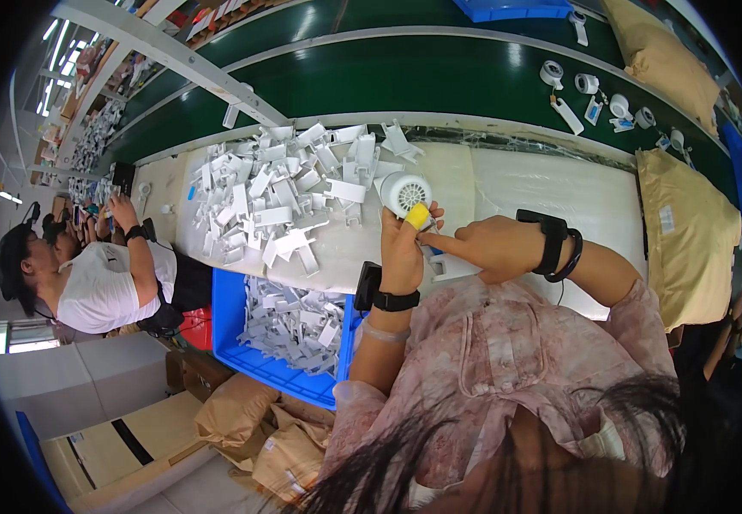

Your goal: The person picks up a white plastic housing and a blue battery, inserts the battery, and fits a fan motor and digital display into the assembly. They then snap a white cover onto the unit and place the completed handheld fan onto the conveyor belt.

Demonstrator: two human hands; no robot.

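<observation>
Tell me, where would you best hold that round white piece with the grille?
Probably grip the round white piece by its rim, coming from the person's side, where the left hand is: a solid edge surrounds the openwork grille, which faces up.

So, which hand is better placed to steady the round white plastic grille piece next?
Probably the left hand: it holds the grille piece; most of the right hand lies farther away.

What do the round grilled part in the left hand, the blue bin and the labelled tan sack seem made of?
Round grilled part: probably moulded plastic, smooth white, with regular openings.
Blue bin: likely rigid plastic, evenly coloured, slightly glossy walls.
Labelled tan sack: paper or woven plastic, unclear which; creased, faintly sheeny.
</observation>
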